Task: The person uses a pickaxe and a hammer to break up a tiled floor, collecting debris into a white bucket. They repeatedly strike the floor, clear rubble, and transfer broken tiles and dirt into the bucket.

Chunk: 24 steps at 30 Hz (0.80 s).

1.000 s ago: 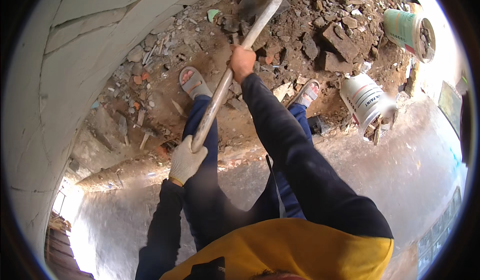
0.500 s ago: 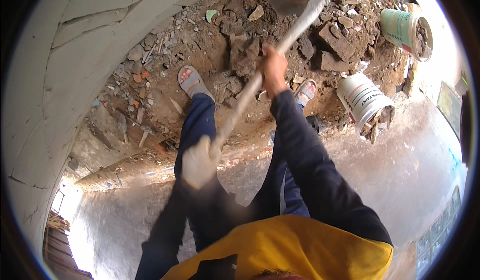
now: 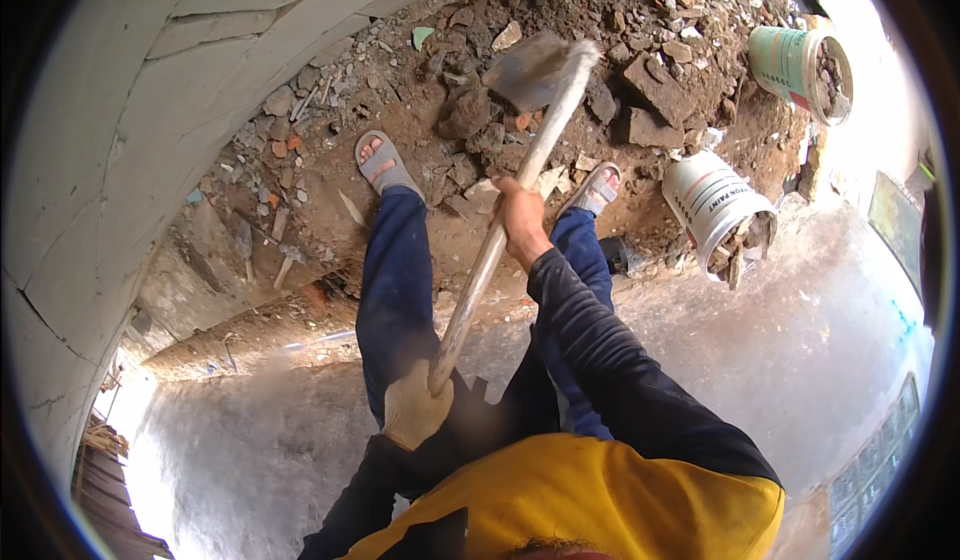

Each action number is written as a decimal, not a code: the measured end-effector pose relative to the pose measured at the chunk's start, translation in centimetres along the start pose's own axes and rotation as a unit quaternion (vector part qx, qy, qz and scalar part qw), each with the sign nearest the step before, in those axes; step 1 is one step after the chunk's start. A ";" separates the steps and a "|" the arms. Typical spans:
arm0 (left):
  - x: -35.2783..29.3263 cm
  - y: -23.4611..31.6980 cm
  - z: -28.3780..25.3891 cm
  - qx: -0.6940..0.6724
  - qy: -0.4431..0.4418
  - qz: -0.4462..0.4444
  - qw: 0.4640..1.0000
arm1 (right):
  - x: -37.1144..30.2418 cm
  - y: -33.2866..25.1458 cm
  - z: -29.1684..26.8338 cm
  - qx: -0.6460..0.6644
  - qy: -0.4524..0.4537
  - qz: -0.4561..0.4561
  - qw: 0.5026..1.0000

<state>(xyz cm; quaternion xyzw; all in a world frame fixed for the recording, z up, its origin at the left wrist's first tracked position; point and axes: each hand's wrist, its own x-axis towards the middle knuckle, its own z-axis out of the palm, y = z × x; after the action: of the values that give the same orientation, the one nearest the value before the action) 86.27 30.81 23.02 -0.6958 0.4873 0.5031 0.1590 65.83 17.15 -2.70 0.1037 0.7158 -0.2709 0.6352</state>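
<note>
Both of my hands are closed round the pale wooden handle of a hoe. My left hand, in a cream work glove, grips the lower end close to my body. Bare and further up, my right hand wraps the shaft near its middle. The wide metal blade, blurred, lies at the far end among soil and broken rubble. A large stone chunk sits just left of the blade. My sandalled feet stand on either side of the shaft.
Two paint buckets with rubble in them, one white and one pale green, tip over at the right. A cracked grey wall curves along the left. Small hand tools lie at the left edge of the dirt.
The hoe has been drawn back toward me, its blade now nearer my feet. Both hands have come closer to my body, still on the handle.
</note>
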 end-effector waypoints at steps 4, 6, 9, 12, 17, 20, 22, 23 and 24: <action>8.6 0.5 -2.9 0.087 0.035 0.043 0.995 | 2.9 -5.2 2.8 0.088 0.065 -0.092 0.990; 14.8 -1.0 -5.1 0.055 0.043 0.072 0.995 | 6.8 -7.4 6.6 0.104 0.089 -0.165 0.977; 18.3 -3.9 -6.7 0.049 0.041 0.005 0.998 | 10.2 -5.7 13.3 0.025 0.039 -0.145 0.988; 13.8 -5.0 -4.5 -0.089 0.003 -0.052 0.995 | 9.8 -2.2 13.9 -0.029 0.012 -0.111 0.993; 2.2 -1.9 2.6 -0.054 0.006 -0.026 0.998 | 3.7 0.9 3.8 -0.084 -0.010 -0.059 0.995; -2.1 -1.1 3.8 -0.049 -0.032 -0.052 0.997 | 0.0 2.0 0.2 -0.092 -0.002 0.028 0.995; -1.7 -1.1 3.7 -0.048 0.014 0.020 0.999 | -0.8 1.2 -0.9 -0.082 0.022 0.015 0.996; -0.2 -1.2 3.3 -0.036 0.007 0.036 0.999 | -0.3 0.2 -1.1 -0.059 0.025 -0.030 0.997; 2.0 -1.2 3.0 -0.028 0.054 0.073 0.995 | 0.8 -1.1 -0.8 -0.054 0.058 -0.047 0.996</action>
<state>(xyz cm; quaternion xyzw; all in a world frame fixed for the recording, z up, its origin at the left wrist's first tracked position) 85.69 32.51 19.66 -0.6887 0.5304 0.4885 0.0756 64.43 16.51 -3.11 0.0513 0.7689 -0.2547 0.5841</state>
